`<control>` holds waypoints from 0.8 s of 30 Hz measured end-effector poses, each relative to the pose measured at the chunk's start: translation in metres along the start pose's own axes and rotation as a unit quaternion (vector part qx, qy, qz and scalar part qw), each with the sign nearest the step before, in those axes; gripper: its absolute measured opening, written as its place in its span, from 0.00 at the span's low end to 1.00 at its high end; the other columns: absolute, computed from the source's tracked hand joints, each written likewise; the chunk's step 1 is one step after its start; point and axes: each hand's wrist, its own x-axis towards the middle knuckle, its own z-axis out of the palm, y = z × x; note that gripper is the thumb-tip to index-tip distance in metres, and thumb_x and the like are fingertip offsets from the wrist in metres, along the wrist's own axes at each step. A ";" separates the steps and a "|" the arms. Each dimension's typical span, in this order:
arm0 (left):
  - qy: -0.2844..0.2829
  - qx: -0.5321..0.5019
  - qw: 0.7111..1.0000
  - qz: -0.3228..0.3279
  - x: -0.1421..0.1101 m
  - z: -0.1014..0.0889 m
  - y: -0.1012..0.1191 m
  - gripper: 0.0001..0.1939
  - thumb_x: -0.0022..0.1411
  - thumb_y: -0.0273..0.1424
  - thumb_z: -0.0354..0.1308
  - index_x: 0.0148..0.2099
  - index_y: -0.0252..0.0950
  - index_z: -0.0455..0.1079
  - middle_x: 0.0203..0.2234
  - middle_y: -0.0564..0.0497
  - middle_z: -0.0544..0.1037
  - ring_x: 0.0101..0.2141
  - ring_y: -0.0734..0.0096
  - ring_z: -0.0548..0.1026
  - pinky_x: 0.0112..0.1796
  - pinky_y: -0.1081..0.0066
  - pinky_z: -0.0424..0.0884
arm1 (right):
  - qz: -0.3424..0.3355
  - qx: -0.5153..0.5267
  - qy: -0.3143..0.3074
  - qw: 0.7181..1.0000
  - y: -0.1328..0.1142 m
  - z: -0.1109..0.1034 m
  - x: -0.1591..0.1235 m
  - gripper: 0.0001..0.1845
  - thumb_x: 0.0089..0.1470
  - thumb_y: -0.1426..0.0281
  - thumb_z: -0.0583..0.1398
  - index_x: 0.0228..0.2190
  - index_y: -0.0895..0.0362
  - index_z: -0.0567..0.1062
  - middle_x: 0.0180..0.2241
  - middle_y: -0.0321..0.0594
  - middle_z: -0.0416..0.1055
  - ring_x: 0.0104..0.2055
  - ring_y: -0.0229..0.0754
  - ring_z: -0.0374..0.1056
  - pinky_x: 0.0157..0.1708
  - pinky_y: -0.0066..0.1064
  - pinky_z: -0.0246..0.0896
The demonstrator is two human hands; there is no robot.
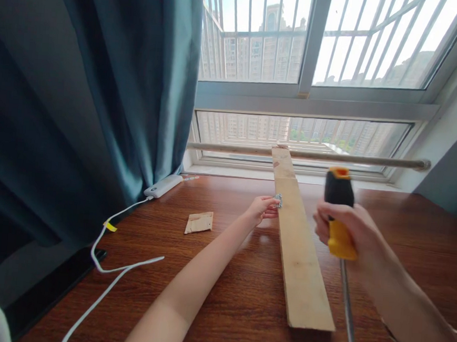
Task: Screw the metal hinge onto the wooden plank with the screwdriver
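Observation:
A long wooden board runs from near the front of the brown table up to the metal rail by the window, its far end resting at the rail. At the board's left edge, my left hand pinches a small shiny metal piece, whose exact kind is too small to tell. My right hand, right of the board and raised, is wrapped around the black and yellow handle of a screwdriver. The screwdriver's long metal shaft points down toward me, and its tip lies outside the picture.
A small wooden scrap lies on the brown table left of the board. Farther left are a white power strip and its white cable. A dark curtain hangs at left; the rail crosses before the window.

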 end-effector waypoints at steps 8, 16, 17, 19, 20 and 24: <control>-0.013 0.027 0.999 -0.016 0.004 -0.003 0.004 0.08 0.47 0.28 0.62 0.32 0.33 0.70 0.22 0.48 0.77 0.24 0.70 0.75 0.34 0.65 0.72 | 0.115 -0.171 -0.004 0.979 0.056 -0.021 0.027 0.22 0.43 0.52 0.61 0.21 0.60 0.66 0.17 0.34 0.59 0.19 0.31 0.53 0.18 0.25 0.43; 0.000 0.043 0.999 -0.022 0.003 0.000 0.010 0.08 0.45 0.29 0.63 0.30 0.34 0.69 0.19 0.50 0.76 0.22 0.71 0.74 0.33 0.67 0.72 | 0.197 -0.540 0.133 0.807 0.129 -0.129 0.078 0.26 0.49 0.52 0.56 0.24 0.64 0.75 0.30 0.54 0.74 0.35 0.50 0.71 0.28 0.30 0.59; 0.000 0.043 0.999 -0.020 0.004 0.000 0.009 0.08 0.45 0.29 0.63 0.30 0.34 0.69 0.20 0.50 0.76 0.22 0.71 0.75 0.33 0.67 0.72 | 0.204 -0.547 0.128 0.802 0.136 -0.130 0.080 0.26 0.49 0.52 0.56 0.27 0.65 0.76 0.32 0.56 0.74 0.37 0.52 0.71 0.30 0.31 0.60; -0.003 0.043 0.999 -0.015 0.005 -0.001 0.008 0.09 0.45 0.29 0.63 0.31 0.34 0.69 0.21 0.48 0.77 0.23 0.71 0.75 0.33 0.68 0.72 | 0.209 -0.548 0.123 0.800 0.145 -0.127 0.081 0.27 0.48 0.53 0.56 0.32 0.66 0.77 0.35 0.58 0.74 0.40 0.55 0.71 0.33 0.32 0.61; -0.003 0.043 0.999 -0.013 0.006 -0.001 0.007 0.09 0.45 0.29 0.63 0.31 0.34 0.69 0.22 0.48 0.77 0.24 0.70 0.75 0.33 0.68 0.72 | 0.212 -0.550 0.121 0.799 0.147 -0.125 0.080 0.28 0.47 0.53 0.56 0.33 0.67 0.77 0.37 0.59 0.74 0.41 0.56 0.71 0.34 0.33 0.62; -0.002 0.036 0.999 -0.010 0.007 -0.003 0.004 0.10 0.44 0.30 0.64 0.31 0.34 0.69 0.23 0.48 0.78 0.25 0.70 0.75 0.33 0.68 0.72 | 0.222 -0.557 0.121 0.791 0.147 -0.119 0.076 0.30 0.47 0.53 0.54 0.39 0.66 0.75 0.41 0.60 0.73 0.44 0.59 0.70 0.37 0.38 0.62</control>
